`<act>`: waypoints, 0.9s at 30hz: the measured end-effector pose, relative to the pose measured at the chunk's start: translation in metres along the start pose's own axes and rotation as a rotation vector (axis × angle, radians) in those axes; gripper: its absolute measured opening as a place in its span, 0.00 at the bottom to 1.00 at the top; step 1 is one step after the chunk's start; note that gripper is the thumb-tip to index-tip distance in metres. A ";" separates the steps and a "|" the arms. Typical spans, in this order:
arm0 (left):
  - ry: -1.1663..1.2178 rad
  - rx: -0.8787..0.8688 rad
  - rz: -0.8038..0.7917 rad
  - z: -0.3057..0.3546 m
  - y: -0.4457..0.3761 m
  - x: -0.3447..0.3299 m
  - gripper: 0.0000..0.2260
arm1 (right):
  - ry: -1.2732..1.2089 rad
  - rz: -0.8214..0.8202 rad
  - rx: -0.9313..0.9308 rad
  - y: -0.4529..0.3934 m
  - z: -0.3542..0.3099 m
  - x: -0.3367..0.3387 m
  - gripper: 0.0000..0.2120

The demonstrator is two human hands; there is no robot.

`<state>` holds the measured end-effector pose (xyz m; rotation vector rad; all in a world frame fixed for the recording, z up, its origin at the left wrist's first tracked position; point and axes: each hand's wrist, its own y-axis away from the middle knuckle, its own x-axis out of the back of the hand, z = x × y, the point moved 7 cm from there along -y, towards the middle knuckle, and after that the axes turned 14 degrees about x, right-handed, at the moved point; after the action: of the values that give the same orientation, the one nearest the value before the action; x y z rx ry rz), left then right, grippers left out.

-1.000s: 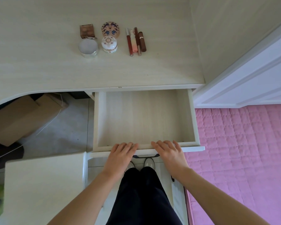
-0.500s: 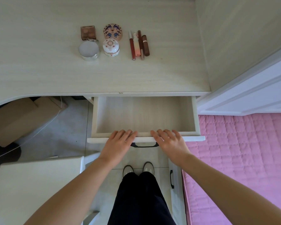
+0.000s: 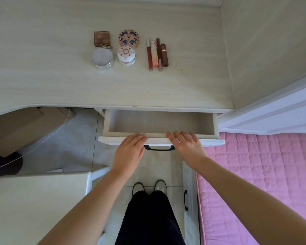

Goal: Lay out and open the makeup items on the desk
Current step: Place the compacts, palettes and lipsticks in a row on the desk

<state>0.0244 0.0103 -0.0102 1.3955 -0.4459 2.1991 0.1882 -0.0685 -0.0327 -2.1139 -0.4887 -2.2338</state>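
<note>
Eight makeup items (image 3: pixel 129 50) on pale desk (image 3: pixel 42 68)

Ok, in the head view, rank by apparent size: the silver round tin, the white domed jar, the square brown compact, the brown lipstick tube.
1. Silver round tin.
2. White domed jar and square brown compact: too alike to rank.
3. Brown lipstick tube, clearly slimmest.

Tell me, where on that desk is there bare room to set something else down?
The desk is bare left of the silver round tin, right of the brown tube, and along the front edge above the drawer. The makeup cluster itself is crowded, items nearly touching.
</note>
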 end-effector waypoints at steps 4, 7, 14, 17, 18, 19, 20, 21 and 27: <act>0.231 0.152 0.060 -0.011 0.011 0.006 0.10 | -0.043 0.009 -0.037 -0.009 0.009 -0.001 0.37; 0.523 0.635 0.016 -0.041 0.012 -0.002 0.11 | -0.048 0.071 -0.041 -0.014 0.014 -0.001 0.35; 1.512 1.535 -0.122 -0.050 0.002 -0.026 0.19 | -0.164 0.309 -0.134 -0.006 0.012 0.020 0.26; 1.625 1.605 -0.053 -0.049 -0.003 -0.025 0.18 | -0.363 0.368 -0.314 0.015 0.017 0.029 0.15; 1.638 1.619 -0.047 -0.050 -0.004 -0.026 0.18 | -0.486 0.394 -0.404 0.024 0.019 0.030 0.10; 1.649 1.631 -0.049 -0.051 -0.005 -0.026 0.19 | -0.631 0.418 -0.496 0.033 0.021 0.030 0.06; 1.653 1.640 -0.054 -0.052 -0.006 -0.027 0.19 | -0.777 0.431 -0.595 0.040 0.023 0.029 0.05; 1.657 1.651 -0.059 -0.052 -0.006 -0.027 0.20 | -0.894 0.426 -0.703 0.046 0.025 0.024 0.05; 1.690 1.666 -0.104 -0.050 -0.006 -0.029 0.20 | -1.679 0.438 -1.410 0.058 0.034 -0.025 0.15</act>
<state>0.0003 0.0343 -0.0576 -0.5832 2.1736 2.4700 0.2364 -0.1198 -0.0438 -3.3907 1.8609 0.2407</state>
